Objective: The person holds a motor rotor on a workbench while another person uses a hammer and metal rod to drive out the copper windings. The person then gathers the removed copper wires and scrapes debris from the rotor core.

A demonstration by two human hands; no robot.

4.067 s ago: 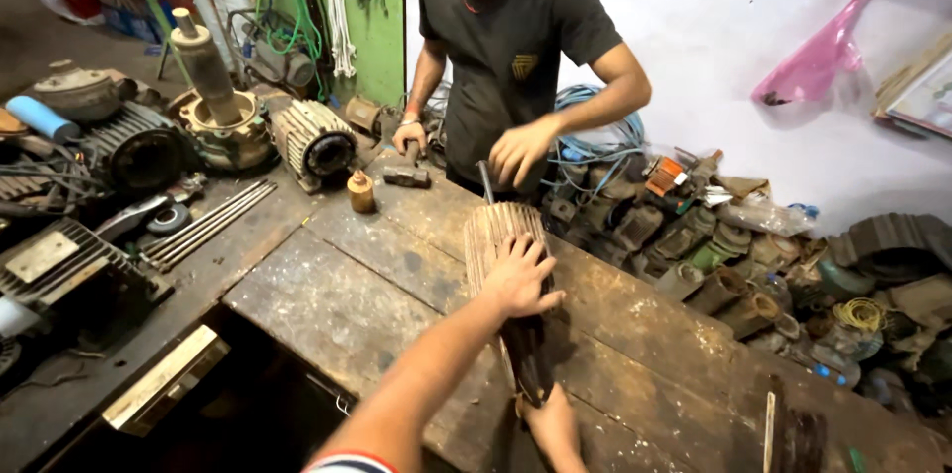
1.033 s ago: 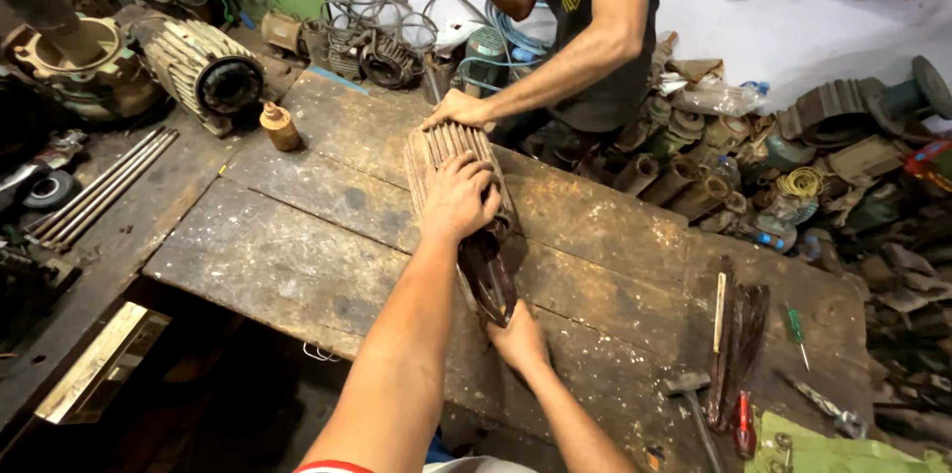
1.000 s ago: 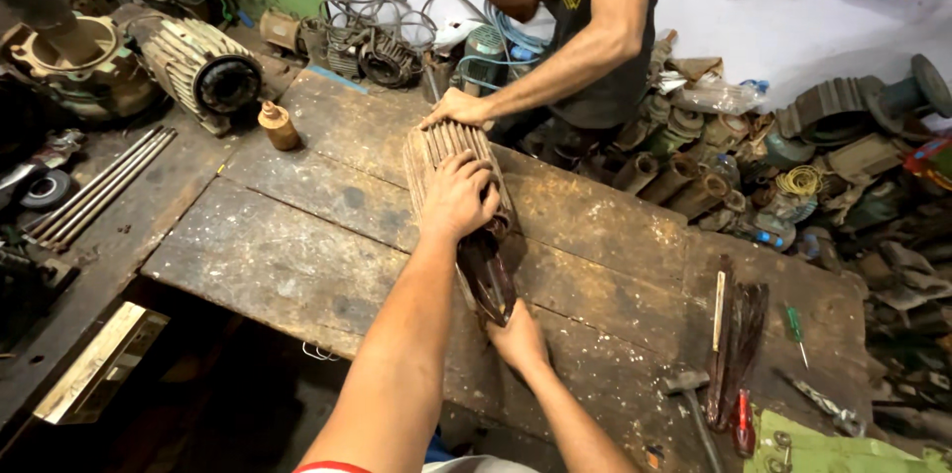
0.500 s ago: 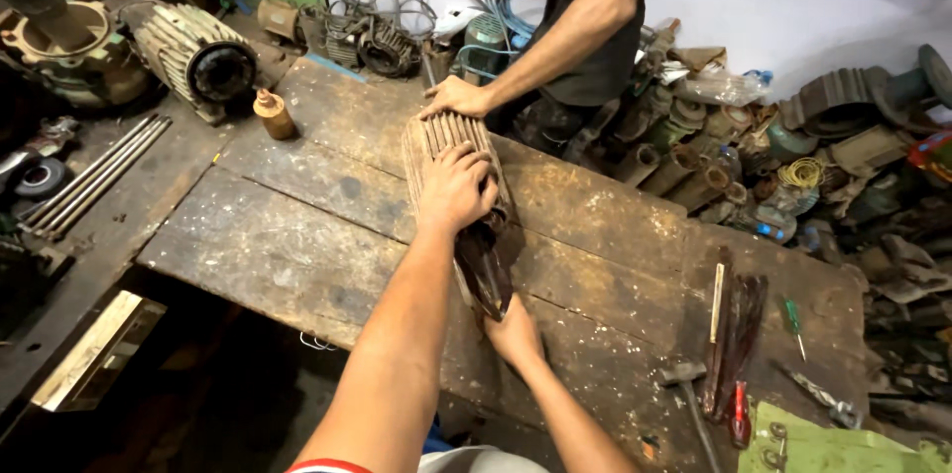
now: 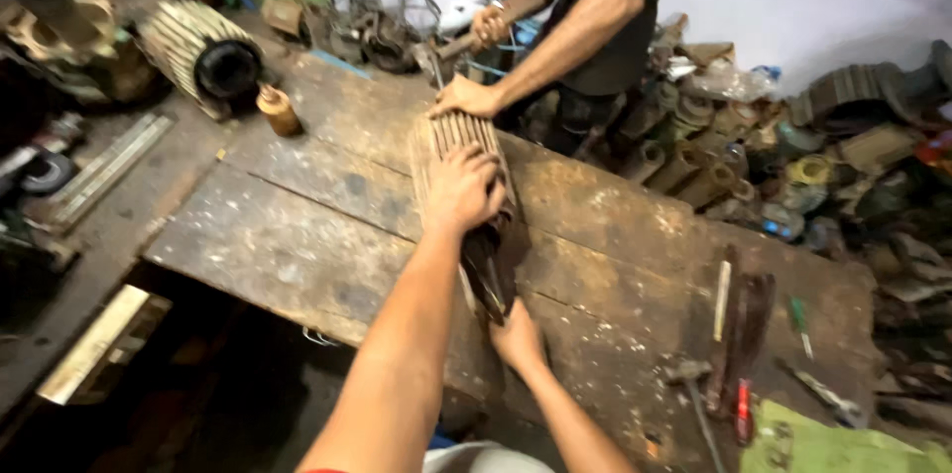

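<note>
A ribbed, tan metal rotor (image 5: 444,141) lies on the worn wooden workbench (image 5: 317,225), its length running away from me. My left hand (image 5: 462,187) presses down on its top with the fingers curled over the ribs. My right hand (image 5: 516,336) grips the dark winding end (image 5: 488,260) that sticks out toward me. Across the bench a co-worker's hand (image 5: 462,96) steadies the far end of the rotor. Their other hand (image 5: 488,25) holds a hammer (image 5: 441,49) just above it.
A small brown bottle (image 5: 279,110) stands at the bench's back left, near a large finned motor housing (image 5: 203,47). Chisels, a file and screwdrivers (image 5: 736,334) lie on the right side. Piles of motor parts (image 5: 793,146) lie behind. Flat metal strips (image 5: 107,168) rest on the left table.
The co-worker's hammer hand has come down from high overhead to just above the rotor's far end. Both my hands stay on the rotor in the same grip.
</note>
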